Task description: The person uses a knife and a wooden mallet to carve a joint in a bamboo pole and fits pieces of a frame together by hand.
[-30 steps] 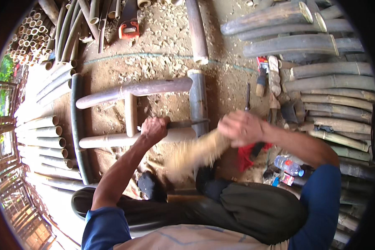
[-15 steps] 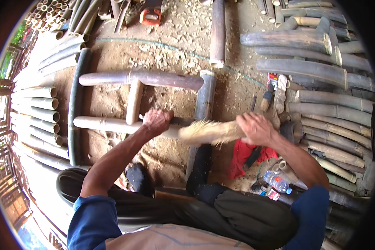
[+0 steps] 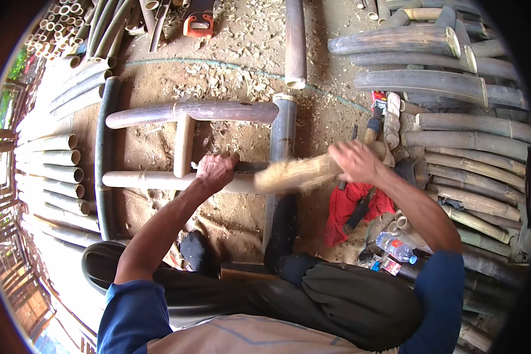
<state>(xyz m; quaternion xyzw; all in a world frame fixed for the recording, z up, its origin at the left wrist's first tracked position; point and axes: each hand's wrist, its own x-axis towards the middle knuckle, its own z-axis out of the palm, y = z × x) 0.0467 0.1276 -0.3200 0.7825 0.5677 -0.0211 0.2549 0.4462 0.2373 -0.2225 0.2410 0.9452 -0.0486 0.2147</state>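
My left hand [image 3: 216,170] is closed round one end of a dark, narrow bar-like tool [image 3: 252,166], held level just above the lower bamboo rail [image 3: 138,180]. Its far end is hidden behind a pale wooden club [image 3: 298,173] with a battered, frayed head, slightly blurred. Gripping the club's other end is my right hand [image 3: 355,162]. The rail belongs to a ladder-like bamboo frame on the ground, with an upper rail [image 3: 224,111], a short crosspiece [image 3: 183,144], a left post [image 3: 104,159] and a thicker right post [image 3: 283,127]. Whether club and tool touch, I cannot tell.
Bamboo poles [image 3: 448,138] are stacked at right, with more cut lengths [image 3: 47,158] at left. A red cloth [image 3: 342,221] and plastic bottle [image 3: 396,248] lie near my right knee. Farther off are an orange-handled saw [image 3: 199,25], a bamboo pole [image 3: 295,44] and scattered shavings.
My right hand has moved a little farther from me, raising its end of the club. My left hand keeps its hold on the dark tool. The whole view has shifted slightly.
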